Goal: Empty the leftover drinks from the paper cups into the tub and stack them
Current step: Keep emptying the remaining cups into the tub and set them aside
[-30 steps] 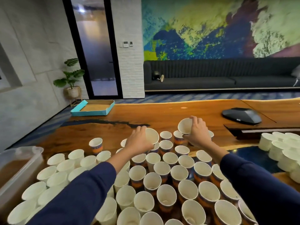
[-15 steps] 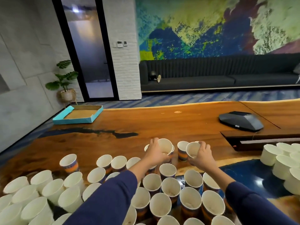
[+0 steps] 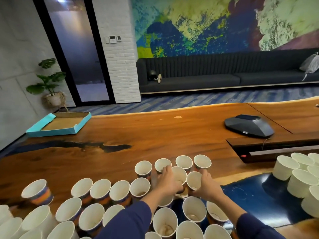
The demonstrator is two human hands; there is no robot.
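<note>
Several open paper cups with striped sides crowd the near part of the wooden table (image 3: 172, 135). My left hand (image 3: 168, 182) grips one paper cup (image 3: 179, 175) tilted towards me. My right hand (image 3: 206, 186) grips a second cup (image 3: 194, 180) right beside it, the two cups almost touching. A back row of upright cups (image 3: 183, 162) stands just behind my hands. Brown dregs show in some near cups (image 3: 164, 221). The tub is out of view.
Stacks of white cups (image 3: 300, 175) lie at the right edge. A dark grey device (image 3: 248, 125) sits on the table at far right beside a raised wooden ledge (image 3: 276, 144). A teal cardboard tray (image 3: 59, 124) rests at the far left corner.
Both hands have drawn back towards me and lower, bringing their two cups close together. The view has swung right, so the tub at the left has left the frame.
</note>
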